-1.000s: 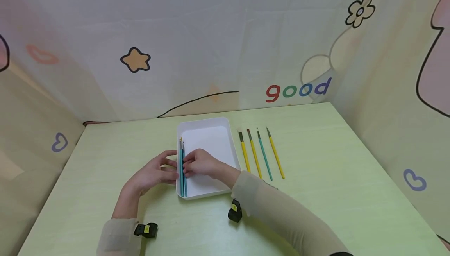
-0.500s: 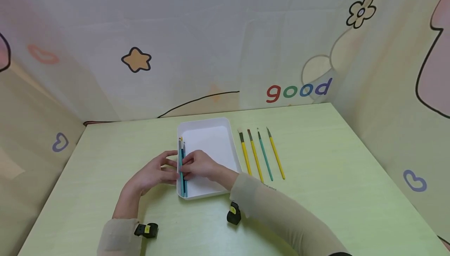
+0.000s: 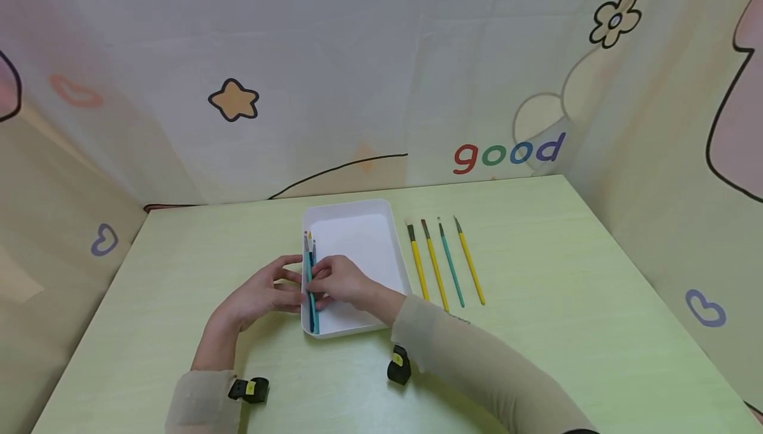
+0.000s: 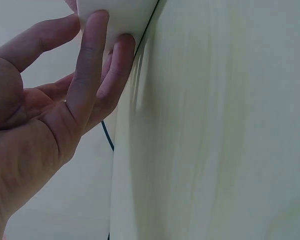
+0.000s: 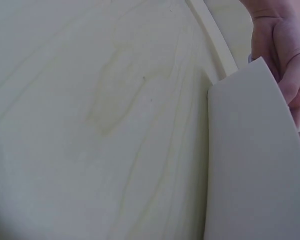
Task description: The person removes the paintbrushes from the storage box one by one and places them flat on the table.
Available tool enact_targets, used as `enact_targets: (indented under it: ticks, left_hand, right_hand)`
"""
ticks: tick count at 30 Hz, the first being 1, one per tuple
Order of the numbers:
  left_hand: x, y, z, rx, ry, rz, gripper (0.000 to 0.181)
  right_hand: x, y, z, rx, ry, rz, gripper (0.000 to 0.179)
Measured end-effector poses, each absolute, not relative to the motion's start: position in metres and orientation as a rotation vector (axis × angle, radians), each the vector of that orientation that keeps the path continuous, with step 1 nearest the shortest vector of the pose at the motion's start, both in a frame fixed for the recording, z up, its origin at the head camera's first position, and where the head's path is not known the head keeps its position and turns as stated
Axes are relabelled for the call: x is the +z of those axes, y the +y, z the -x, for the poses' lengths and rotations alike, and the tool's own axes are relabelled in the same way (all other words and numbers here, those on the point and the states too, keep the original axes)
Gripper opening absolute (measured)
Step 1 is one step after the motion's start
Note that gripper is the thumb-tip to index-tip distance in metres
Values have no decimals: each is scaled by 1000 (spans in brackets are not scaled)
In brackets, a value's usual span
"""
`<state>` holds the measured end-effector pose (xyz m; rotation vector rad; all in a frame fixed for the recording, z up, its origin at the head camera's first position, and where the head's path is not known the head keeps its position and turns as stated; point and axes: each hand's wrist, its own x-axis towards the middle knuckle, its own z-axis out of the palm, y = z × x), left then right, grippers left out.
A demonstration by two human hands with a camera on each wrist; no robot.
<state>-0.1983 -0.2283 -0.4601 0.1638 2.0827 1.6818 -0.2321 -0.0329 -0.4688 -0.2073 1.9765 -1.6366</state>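
Several thin paintbrushes point(image 3: 312, 315) with mostly teal and blue handles lie lengthwise along the left wall of a white tray point(image 3: 357, 228). My right hand point(image 3: 340, 280) reaches in over the tray's right wall and pinches a teal paintbrush between thumb and fingers. Its fingertips partly cover the other handles. My left hand point(image 3: 265, 295), fingers spread, touches the tray's left side from outside. In the left wrist view, the fingertips of the left hand point(image 4: 64, 90) rest on the tray's white outer wall point(image 4: 120, 20). The right wrist view mostly takes in the tray's outer wall point(image 5: 255, 160).
Right of the tray, a row of paintbrushes lies on the pale green table point(image 3: 566, 301): a wide yellow one point(image 3: 418, 262), another yellow one point(image 3: 436, 265), a teal one point(image 3: 452, 267) and a pointed yellow one point(image 3: 471, 265). A patterned cloth point(image 3: 334, 89) hangs behind.
My right fingers have shifted slightly left onto the teal paintbrush, and the brushes along the tray's left wall have shifted and now cross a little. My left hand stays at the tray's side.
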Motion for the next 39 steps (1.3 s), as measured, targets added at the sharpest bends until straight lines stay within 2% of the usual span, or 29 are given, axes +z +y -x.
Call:
enact_targets:
  ticks: [23,39]
  left_hand:
    - [-460,-224,197,1658,2153,-94,78]
    - [-463,-220,197,1690,2167,-74,77]
  right_hand:
    - [-451,5,238,-1582,2007,139,34]
    - [-436,38,235,-1560,2024,143,32]
